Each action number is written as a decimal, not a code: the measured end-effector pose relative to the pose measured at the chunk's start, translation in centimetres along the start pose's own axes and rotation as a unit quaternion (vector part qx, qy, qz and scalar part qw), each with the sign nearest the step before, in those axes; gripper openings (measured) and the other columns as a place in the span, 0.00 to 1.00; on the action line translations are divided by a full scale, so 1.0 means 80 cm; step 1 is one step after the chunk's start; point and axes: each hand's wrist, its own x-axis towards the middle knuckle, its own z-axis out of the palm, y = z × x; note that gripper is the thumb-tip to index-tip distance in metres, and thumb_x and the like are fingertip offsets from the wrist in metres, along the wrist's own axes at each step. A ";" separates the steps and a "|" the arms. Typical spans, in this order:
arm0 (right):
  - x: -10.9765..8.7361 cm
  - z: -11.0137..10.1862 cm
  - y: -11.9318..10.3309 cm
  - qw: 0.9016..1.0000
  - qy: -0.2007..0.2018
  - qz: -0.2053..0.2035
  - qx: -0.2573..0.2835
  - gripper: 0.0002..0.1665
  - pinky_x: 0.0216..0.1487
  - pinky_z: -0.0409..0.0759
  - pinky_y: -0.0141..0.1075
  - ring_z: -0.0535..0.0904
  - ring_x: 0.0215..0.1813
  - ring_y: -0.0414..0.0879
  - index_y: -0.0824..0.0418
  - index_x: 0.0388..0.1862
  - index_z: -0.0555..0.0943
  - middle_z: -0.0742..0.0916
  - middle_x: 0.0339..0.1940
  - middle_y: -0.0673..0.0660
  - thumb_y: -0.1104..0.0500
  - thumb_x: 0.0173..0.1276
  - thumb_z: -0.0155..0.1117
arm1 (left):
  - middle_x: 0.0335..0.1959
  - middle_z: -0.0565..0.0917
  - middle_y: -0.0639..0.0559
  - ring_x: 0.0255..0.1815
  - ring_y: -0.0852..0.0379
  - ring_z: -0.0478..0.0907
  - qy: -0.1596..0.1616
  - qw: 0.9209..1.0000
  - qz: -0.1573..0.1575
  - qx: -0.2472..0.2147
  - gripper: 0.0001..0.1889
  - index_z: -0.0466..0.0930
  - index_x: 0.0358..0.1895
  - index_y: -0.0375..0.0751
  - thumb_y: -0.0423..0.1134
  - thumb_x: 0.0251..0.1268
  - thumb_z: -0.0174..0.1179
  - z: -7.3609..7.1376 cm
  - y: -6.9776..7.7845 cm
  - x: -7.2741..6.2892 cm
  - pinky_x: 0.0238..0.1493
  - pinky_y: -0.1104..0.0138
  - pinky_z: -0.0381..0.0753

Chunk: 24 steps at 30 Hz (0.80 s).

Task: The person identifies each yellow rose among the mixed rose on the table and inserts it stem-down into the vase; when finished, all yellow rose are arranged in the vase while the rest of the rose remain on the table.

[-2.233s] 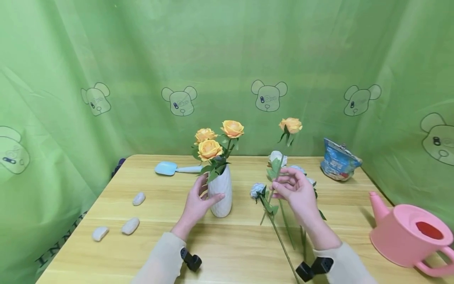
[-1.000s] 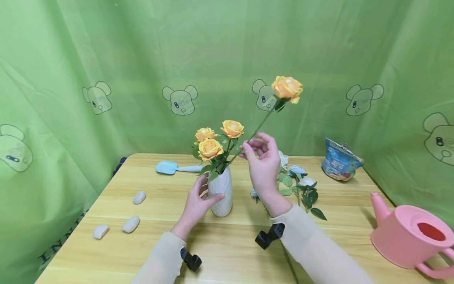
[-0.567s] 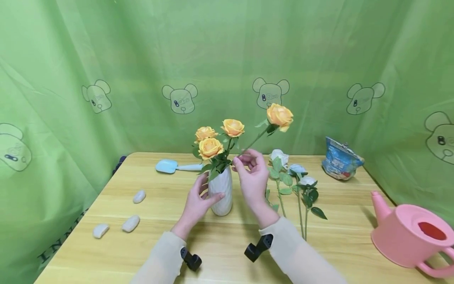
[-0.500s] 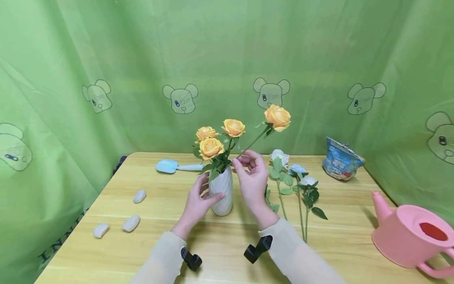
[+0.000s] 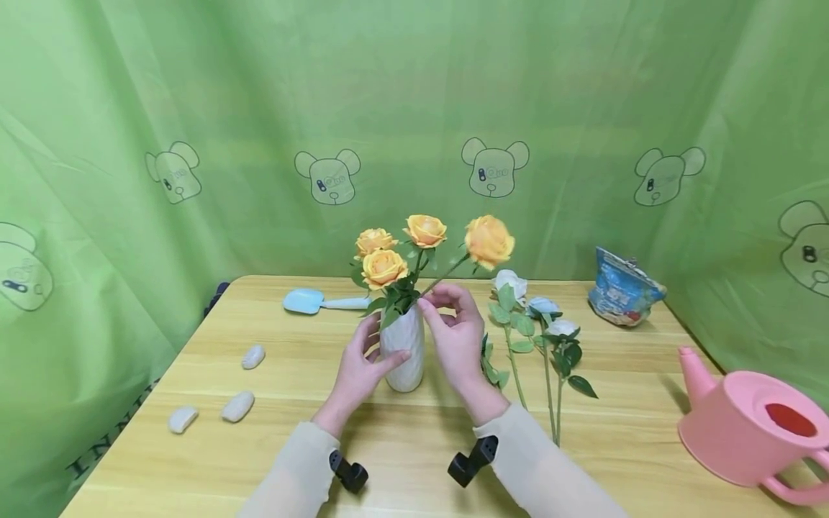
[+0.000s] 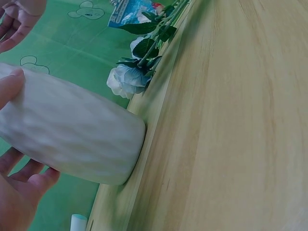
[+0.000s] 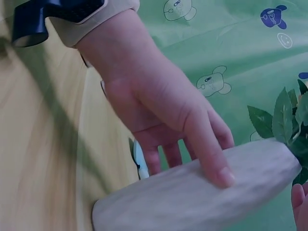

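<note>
My left hand (image 5: 360,363) grips a white textured vase (image 5: 404,360) from its left side, thumb across the front; the left wrist view also shows thumb and fingers around the vase (image 6: 77,127). Three yellow-orange roses (image 5: 385,269) stand in it among green leaves. Beside the rim, my right hand (image 5: 456,334) pinches the stem of another yellow-orange rose (image 5: 489,242). This rose leans to the right, its stem running down to the vase's mouth; its lower end is hidden. The right wrist view catches only fingertips of the right hand (image 7: 300,207) at its edge.
White and pale blue roses (image 5: 542,307) lie on the wooden table (image 5: 401,460) right of the right hand. Farther right are a blue snack bag (image 5: 623,289) and a pink watering can (image 5: 745,428). A light blue trowel (image 5: 304,301) and pebbles (image 5: 238,406) lie to the left.
The right hand has brought the rose leftward from over the loose roses to the vase, then lowered it, its bloom sinking. The left hand has kept its grip on the vase.
</note>
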 end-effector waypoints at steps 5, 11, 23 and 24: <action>-0.004 -0.013 0.007 1.000 -0.005 0.011 -0.002 0.13 0.34 0.78 0.28 0.77 0.37 0.43 0.76 0.41 0.75 0.81 0.34 0.71 0.74 0.57 0.65 | 0.62 0.69 0.42 0.59 0.44 0.68 0.001 1.000 0.005 -0.002 0.38 0.61 0.67 0.43 0.35 0.51 0.69 -0.001 0.001 -0.001 0.61 0.56 0.68; -0.007 -0.038 0.019 0.999 -0.006 0.051 0.001 0.14 0.32 0.80 0.28 0.77 0.34 0.42 0.79 0.43 0.74 0.81 0.33 0.67 0.74 0.58 0.64 | 0.61 0.69 0.40 0.59 0.43 0.68 0.004 1.000 0.011 -0.007 0.37 0.61 0.66 0.42 0.33 0.52 0.69 -0.001 0.001 -0.002 0.60 0.55 0.69; 0.003 -0.130 0.056 0.999 -0.021 0.048 -0.009 0.15 0.32 0.82 0.32 0.79 0.34 0.44 0.74 0.44 0.76 0.82 0.34 0.60 0.73 0.57 0.65 | 0.60 0.72 0.48 0.60 0.50 0.69 0.003 0.998 0.018 0.053 0.42 0.61 0.68 0.51 0.46 0.48 0.71 -0.010 -0.035 0.006 0.60 0.53 0.68; 0.003 -0.139 0.057 0.998 -0.023 0.048 -0.017 0.15 0.32 0.82 0.31 0.79 0.35 0.43 0.74 0.44 0.75 0.82 0.35 0.61 0.73 0.58 0.64 | 0.60 0.72 0.49 0.60 0.50 0.69 0.002 0.997 0.019 0.068 0.42 0.60 0.68 0.52 0.47 0.48 0.71 -0.013 -0.038 0.005 0.60 0.52 0.68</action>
